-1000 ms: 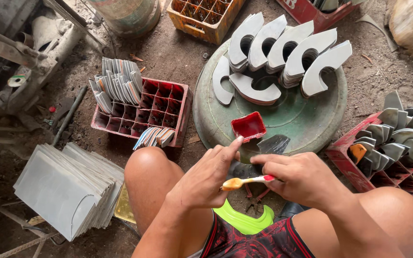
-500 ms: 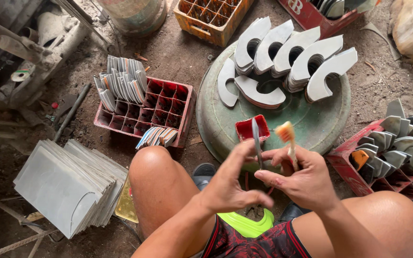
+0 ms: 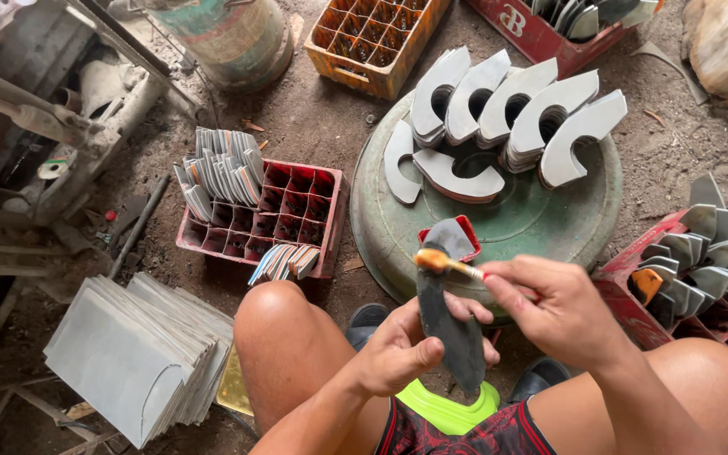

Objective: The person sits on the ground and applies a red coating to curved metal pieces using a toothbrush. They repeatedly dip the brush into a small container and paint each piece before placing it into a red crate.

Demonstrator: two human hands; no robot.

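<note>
My left hand (image 3: 398, 350) grips a dark grey blade-shaped piece (image 3: 448, 312) upright between my knees. My right hand (image 3: 549, 307) holds a small brush (image 3: 441, 264) whose orange, glue-coated tip touches the upper part of that piece. Just behind them a small red tub (image 3: 473, 232) sits on the near rim of a round green upturned basin (image 3: 549, 223). Several stacks of grey crescent-shaped pieces (image 3: 507, 114) lie on the basin's far half.
A red crate (image 3: 284, 223) with fanned grey pieces stands on the left. A stack of grey sheets (image 3: 128, 354) lies at the lower left. Another red crate (image 3: 701, 261) of curved pieces is on the right, an orange crate (image 3: 372, 38) at the back, a rusty drum (image 3: 229, 38) beside it.
The dark piece has turned from thin edge-on to flat face towards me, held lower. The brush has swung from pointing up to lying level with its tip on the piece.
</note>
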